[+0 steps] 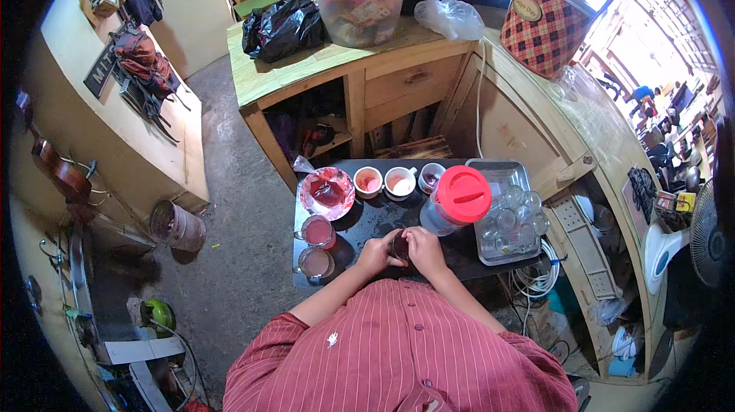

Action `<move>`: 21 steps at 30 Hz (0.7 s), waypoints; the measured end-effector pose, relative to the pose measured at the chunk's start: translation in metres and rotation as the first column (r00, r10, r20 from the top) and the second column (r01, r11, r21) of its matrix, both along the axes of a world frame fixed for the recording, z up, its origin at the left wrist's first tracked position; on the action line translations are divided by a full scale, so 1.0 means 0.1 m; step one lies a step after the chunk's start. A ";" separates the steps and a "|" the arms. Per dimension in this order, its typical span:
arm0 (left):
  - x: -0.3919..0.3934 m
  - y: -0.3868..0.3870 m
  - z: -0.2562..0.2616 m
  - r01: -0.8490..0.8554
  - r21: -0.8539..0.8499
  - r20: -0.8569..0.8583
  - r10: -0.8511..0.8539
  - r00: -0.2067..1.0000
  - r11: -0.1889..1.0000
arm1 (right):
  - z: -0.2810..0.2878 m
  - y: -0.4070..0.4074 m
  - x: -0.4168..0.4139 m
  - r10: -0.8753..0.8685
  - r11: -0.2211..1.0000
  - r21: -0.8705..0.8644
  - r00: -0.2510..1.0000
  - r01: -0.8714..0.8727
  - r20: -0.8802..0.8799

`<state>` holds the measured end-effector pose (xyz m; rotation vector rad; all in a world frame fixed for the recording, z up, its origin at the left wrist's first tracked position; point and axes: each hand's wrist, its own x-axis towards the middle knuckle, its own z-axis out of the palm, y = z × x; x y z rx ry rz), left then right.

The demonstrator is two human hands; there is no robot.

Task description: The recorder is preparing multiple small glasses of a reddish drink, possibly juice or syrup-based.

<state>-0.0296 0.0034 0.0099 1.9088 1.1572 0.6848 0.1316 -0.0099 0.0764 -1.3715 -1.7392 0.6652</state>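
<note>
Near the front edge of a black table (pixel 367 262), my left hand (pixel 376 254) grips the side of a glass (pixel 399 246) with dark contents. My right hand (pixel 424 248) is at the glass's other side, its fingers over the rim; how firmly it holds is hard to tell. Two glass mugs of pinkish drink, one (pixel 318 231) behind the other (pixel 315 263), stand to the left. Behind them is a bowl (pixel 327 194) with red contents and a plastic bag. Three white cups (pixel 368 182), (pixel 400 183), (pixel 431 177) form a row beside a pitcher with a red lid (pixel 464 194).
A tray (pixel 505 168) of upturned glasses stands at the table's right end. Beyond are a wooden counter (pixel 298 73), a black plastic bag (pixel 284 27) and a large lidded tub (pixel 360 4). A coiled white cable (pixel 540 280) hangs at right; a bucket (pixel 179 226) stands left.
</note>
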 end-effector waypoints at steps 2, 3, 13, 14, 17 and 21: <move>0.00 0.00 -0.06 -0.014 0.076 0.038 0.011 0.999 0.997 | -0.03 -0.02 0.00 0.050 0.998 -0.050 0.998 -0.049 0.030; 0.01 0.00 -0.04 -0.011 0.076 0.038 0.008 0.999 0.997 | -0.01 -0.03 -0.02 -0.034 0.999 -0.006 0.999 0.034 0.004; 0.01 -0.01 -0.02 -0.008 0.029 0.026 0.007 1.000 1.000 | 0.04 -0.03 0.04 -0.106 0.994 0.034 0.986 0.102 0.129; 0.01 -0.01 -0.02 -0.013 -0.006 -0.013 0.013 1.000 1.000 | 0.03 -0.02 0.04 -0.105 0.994 0.035 0.986 0.102 0.129; 0.00 -0.01 -0.09 -0.011 0.099 0.017 0.009 1.000 0.995 | 0.10 -0.02 0.02 -0.067 0.997 -0.037 0.998 0.066 -0.019; 0.01 -0.02 -0.04 -0.022 0.087 0.004 0.022 1.000 0.996 | 0.04 -0.02 0.06 -0.053 0.999 -0.003 0.998 0.053 0.027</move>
